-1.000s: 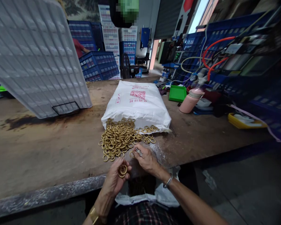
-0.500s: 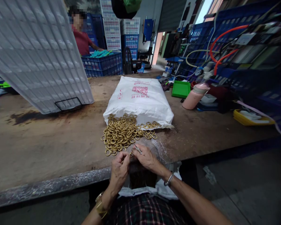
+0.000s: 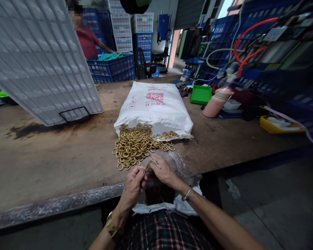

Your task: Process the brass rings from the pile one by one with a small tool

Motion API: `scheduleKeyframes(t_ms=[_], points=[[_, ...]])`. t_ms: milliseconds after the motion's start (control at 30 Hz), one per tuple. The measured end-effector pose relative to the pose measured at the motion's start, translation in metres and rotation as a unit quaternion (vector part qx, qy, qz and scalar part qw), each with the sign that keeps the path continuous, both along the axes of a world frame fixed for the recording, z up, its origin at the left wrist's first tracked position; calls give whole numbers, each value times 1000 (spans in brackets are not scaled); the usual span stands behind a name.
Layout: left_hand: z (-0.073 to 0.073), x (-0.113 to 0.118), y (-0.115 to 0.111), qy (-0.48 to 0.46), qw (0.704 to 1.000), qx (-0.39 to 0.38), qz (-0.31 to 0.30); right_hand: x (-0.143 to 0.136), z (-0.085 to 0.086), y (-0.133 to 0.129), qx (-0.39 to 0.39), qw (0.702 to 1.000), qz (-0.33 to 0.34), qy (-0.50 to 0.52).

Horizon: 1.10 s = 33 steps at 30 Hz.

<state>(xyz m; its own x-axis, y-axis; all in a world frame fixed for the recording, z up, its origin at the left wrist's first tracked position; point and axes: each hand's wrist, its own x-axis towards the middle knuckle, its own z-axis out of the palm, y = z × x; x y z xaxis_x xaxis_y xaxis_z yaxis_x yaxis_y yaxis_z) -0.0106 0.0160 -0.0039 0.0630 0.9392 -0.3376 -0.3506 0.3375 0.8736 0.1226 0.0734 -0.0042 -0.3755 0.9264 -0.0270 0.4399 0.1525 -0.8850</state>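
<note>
My left hand (image 3: 134, 182) is closed in a pinch on a small brass-coloured ring (image 3: 146, 167), mostly hidden by the fingers. My right hand (image 3: 163, 173) meets it from the other side, closed around a slim metal hand tool (image 3: 154, 161) with a thin tip; its exact kind cannot be made out. Just beyond both hands lies a heap of brass-coloured rings (image 3: 133, 144) on the wooden table. The heap spills from the mouth of a white woven sack (image 3: 156, 104) with red print, lying flat.
A tall white ribbed plastic panel (image 3: 47, 62) leans at the left. On the right are a green tray (image 3: 201, 94), a pink bottle (image 3: 216, 104) and a yellow tray (image 3: 279, 125). Across the table, a person in a red shirt (image 3: 87, 43) reaches into a blue crate (image 3: 112, 69).
The ring between my hands now shows more clearly as they stay close together. My fingers have shifted slightly, and the view has tilted a little. The heap and sack look unchanged.
</note>
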Motion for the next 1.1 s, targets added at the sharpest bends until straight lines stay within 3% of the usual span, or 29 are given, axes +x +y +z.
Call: scheduleKeyframes(t_ms=[200,533,700,833,967,1100], points=[[0,1,0,38,999,13,16,6,-3,-11,115,976,108,-150],[12,3,-6,139,989,46,29,8,-4,-6,128,952,103,-259],[19,10,-15,0,999,-14,-35,14,-6,16,141,936,15,-323],[11,12,-15,-105,991,-88,5,8,-5,28,166,938,-24,-304],[4,9,-13,-119,989,-83,34,-9,-5,32,160,936,-48,-311],[7,4,-11,-149,983,-94,42,-18,-8,35,161,932,-67,-316]])
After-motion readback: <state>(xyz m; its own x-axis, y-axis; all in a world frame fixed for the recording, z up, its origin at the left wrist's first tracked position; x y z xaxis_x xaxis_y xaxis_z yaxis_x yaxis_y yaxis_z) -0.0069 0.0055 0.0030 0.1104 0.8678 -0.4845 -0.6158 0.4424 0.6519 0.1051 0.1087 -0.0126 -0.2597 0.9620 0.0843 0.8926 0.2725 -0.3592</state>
